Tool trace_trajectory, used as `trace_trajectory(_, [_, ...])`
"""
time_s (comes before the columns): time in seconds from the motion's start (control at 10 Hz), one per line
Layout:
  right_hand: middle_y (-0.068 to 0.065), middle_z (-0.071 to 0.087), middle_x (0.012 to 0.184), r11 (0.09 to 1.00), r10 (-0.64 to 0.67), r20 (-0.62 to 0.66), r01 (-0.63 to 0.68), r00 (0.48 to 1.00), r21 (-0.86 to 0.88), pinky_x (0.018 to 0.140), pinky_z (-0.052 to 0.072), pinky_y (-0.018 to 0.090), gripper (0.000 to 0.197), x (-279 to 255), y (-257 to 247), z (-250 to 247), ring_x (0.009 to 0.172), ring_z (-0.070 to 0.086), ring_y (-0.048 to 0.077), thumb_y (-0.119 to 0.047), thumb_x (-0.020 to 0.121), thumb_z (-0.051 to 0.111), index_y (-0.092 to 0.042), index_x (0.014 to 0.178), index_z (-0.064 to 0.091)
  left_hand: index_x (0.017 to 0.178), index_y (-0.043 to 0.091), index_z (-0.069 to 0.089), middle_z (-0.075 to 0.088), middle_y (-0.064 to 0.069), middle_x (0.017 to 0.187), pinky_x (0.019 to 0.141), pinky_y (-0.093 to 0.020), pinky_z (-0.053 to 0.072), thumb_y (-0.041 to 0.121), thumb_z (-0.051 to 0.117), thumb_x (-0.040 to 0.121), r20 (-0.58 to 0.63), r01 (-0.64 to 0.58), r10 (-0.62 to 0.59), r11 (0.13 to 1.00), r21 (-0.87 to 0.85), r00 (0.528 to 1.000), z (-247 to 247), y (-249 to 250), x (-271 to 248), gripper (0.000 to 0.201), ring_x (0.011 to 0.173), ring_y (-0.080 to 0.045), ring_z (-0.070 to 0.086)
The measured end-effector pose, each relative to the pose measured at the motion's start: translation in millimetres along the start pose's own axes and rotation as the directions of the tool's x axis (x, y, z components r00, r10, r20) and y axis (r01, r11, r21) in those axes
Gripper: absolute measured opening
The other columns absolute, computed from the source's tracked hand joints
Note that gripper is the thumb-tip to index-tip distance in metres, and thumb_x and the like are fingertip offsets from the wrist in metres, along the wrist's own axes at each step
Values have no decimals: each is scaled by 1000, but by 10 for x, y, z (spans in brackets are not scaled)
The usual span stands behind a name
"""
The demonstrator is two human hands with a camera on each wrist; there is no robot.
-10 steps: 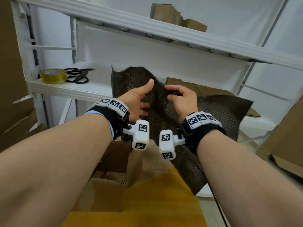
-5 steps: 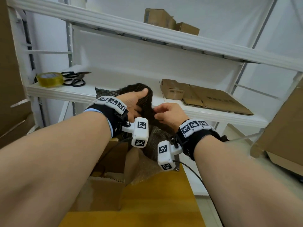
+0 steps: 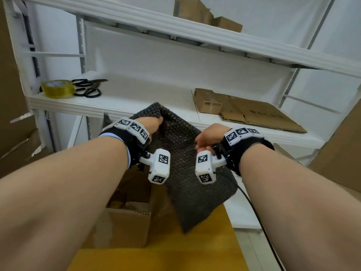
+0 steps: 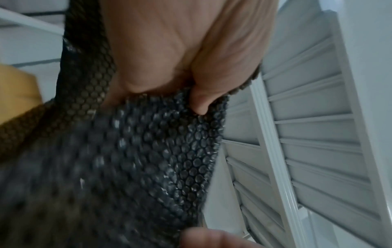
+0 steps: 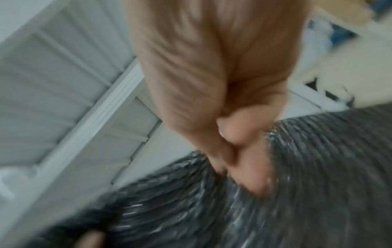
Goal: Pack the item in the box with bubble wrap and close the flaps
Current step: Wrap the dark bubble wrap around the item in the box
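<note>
A dark sheet of bubble wrap [image 3: 183,169] hangs folded between my two hands above the yellow table. My left hand [image 3: 153,124] grips its upper left corner, thumb curled over the edge; the left wrist view shows the fingers [image 4: 201,99] closed into the wrap [image 4: 148,159]. My right hand [image 3: 207,137] pinches the wrap's right edge; the right wrist view is blurred but shows the fingers [image 5: 237,134] closed on the wrap [image 5: 212,209]. An open cardboard box [image 3: 127,222] stands below left of the wrap, its inside mostly hidden by my left forearm.
A white shelf unit [image 3: 136,102] stands just behind the hands, holding a tape roll [image 3: 57,88], black scissors [image 3: 88,88] and flattened cardboard [image 3: 254,114]. Small boxes [image 3: 205,14] sit on the upper shelf. Large cardboard sheets [image 3: 341,153] lean at the right and left. The yellow table [image 3: 175,257] lies below.
The wrap was spread wide and held high, was then bunched between close hands, and is now folded smaller and lower. My hands have moved apart again, each gripping an edge.
</note>
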State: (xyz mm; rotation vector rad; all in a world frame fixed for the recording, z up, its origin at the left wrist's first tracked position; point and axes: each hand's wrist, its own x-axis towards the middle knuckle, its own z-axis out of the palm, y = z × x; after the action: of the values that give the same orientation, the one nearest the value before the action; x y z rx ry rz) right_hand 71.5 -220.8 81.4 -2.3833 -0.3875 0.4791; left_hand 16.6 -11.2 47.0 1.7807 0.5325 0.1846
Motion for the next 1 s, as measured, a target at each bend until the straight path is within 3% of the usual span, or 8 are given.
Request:
trace_trajectory(0.1, [7, 64, 94, 998, -57, -167, 61, 984, 22, 80, 59, 40, 49, 78, 61, -129, 86, 66, 22, -11, 77, 77, -9, 121, 58, 138, 4, 46, 46, -14, 144, 110, -46, 36, 31, 51, 99, -60, -72, 60, 973, -218, 996, -15, 227, -222, 48, 133, -30, 44])
trace_trajectory(0.2, [2, 54, 123, 991, -130, -159, 129, 979, -15, 97, 48, 41, 89, 35, 65, -181, 112, 57, 24, -43, 66, 86, -22, 138, 38, 141, 4, 44, 42, -11, 148, 113, -45, 32, 21, 54, 98, -91, -161, 140, 945, -286, 986, -1, 333, -224, 47, 137, -28, 38])
trace_trajectory(0.3, [3, 46, 130, 972, -172, -479, 228, 861, 60, 101, 45, 46, 94, 49, 8, -124, 116, 51, 26, -64, 49, 83, -31, 126, 41, 138, 2, 46, 43, -9, 145, 112, -44, 33, 17, 55, 97, -83, -166, 147, 929, -331, 986, -25, 393, -281, 45, 135, -27, 40])
trace_trajectory(0.5, [1, 72, 101, 968, -238, -306, 199, 922, -153, 86, 56, 39, 37, -3, -70, -206, 90, 68, 22, -40, 76, 78, -20, 107, 71, 133, 8, 55, 54, -12, 138, 109, -49, 36, 21, 62, 92, -6, -157, 174, 873, -462, 985, -8, 434, -358, 43, 128, -30, 49])
trace_trajectory(0.6, [2, 67, 82, 989, -148, -559, 119, 816, -88, 59, 46, 26, 25, -29, -56, -264, 68, 60, 20, -37, 86, 68, -12, 90, 69, 123, 21, 63, 66, -2, 124, 98, -44, 41, 42, 70, 83, -14, -229, 254, 843, -486, 967, -73, 464, -412, 46, 118, -23, 58])
trace_trajectory(0.7, [0, 60, 78, 990, -129, -628, 137, 768, -36, 59, 38, 25, 21, -53, 28, -282, 68, 57, 20, -38, 87, 66, -18, 86, 61, 125, 28, 61, 59, 5, 131, 99, -37, 24, 41, 81, 71, 34, -217, 243, 913, -345, 969, -85, 449, -471, 58, 129, -16, 46])
trace_trajectory(0.9, [-4, 63, 88, 923, -378, -578, 343, 723, -173, 72, 42, 25, 19, -95, 34, -179, 83, 60, 18, -34, 86, 67, -19, 97, 63, 143, 14, 37, 51, 7, 135, 93, -35, 29, 22, 81, 76, -18, -234, 240, 924, -303, 971, -26, 481, -482, 80, 125, -15, 44])
trace_trajectory(1.0, [-3, 69, 106, 914, -406, -207, 397, 890, -85, 85, 52, 31, 40, -137, -17, -139, 98, 65, 16, -39, 81, 73, -21, 116, 64, 133, 16, 45, 58, 7, 121, 96, -39, 39, 17, 74, 83, 32, -213, 242, 903, -374, 970, -81, 493, -550, 58, 110, -14, 54])
